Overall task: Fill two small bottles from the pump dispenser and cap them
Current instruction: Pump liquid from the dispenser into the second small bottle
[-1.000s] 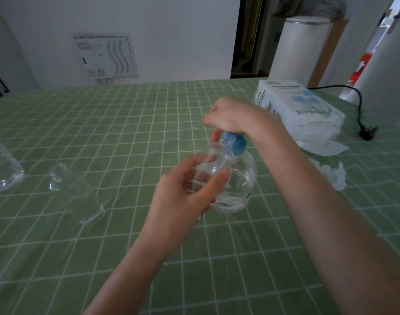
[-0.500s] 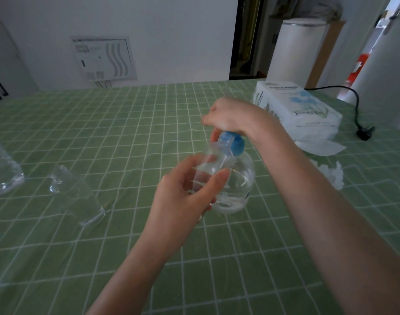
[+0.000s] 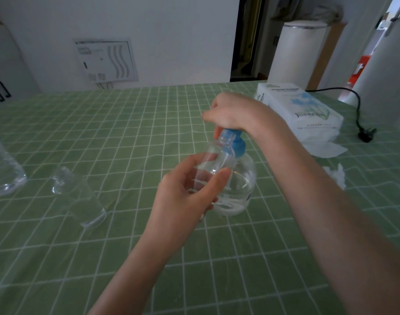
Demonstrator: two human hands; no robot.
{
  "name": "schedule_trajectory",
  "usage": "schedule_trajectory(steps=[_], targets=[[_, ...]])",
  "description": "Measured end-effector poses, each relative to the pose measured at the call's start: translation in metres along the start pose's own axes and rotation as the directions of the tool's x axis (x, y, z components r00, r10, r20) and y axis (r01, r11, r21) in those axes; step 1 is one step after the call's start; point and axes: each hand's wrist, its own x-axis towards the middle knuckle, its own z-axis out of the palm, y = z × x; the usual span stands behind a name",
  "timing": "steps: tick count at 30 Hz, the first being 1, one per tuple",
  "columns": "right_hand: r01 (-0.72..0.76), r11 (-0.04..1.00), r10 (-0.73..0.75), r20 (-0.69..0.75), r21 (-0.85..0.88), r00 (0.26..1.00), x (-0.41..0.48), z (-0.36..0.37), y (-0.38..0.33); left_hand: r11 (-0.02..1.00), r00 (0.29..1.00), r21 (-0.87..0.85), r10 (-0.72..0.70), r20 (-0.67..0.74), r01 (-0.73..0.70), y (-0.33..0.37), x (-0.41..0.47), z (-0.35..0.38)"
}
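Gripping small bottle (image 3: 217, 159) in curled left hand (image 3: 183, 202) fingers; clasping blue pump head (image 3: 238, 145) under curled right hand (image 3: 232, 112). Keep neck tucked beneath pump head; press slow, full strokes.

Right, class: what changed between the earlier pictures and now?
Nothing visibly changed. The right hand stays on the dispenser's blue pump head, the left hand keeps holding the small bottle by it, and the second small bottle sits where it was.
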Motion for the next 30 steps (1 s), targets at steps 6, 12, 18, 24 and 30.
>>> schedule_trajectory(steps=[6,12,18,24,30], targets=[[0.000,1.000,0.000,0.033,0.000,0.999,0.000,0.004,0.002,1.000,1.000,0.001,-0.001,0.005,0.001,-0.001,-0.001,0.000],[-0.001,1.000,0.000,0.033,0.024,0.999,0.000,0.011,0.005,1.000,1.000,0.013,-0.026,0.003,0.026,-0.005,-0.002,-0.001],[0.044,0.999,-0.043,-0.030,0.028,0.999,-0.002,0.000,0.002,1.000,1.000,-0.019,-0.010,0.013,0.010,0.001,0.000,0.001],[0.016,1.000,-0.016,0.019,0.013,1.000,0.001,0.002,0.001,1.000,1.000,0.003,-0.006,0.017,0.006,0.002,-0.001,0.001],[0.001,1.000,-0.001,0.065,-0.007,0.998,0.002,0.010,0.005,0.999,1.000,0.027,-0.019,0.006,0.018,-0.003,-0.002,0.001]])
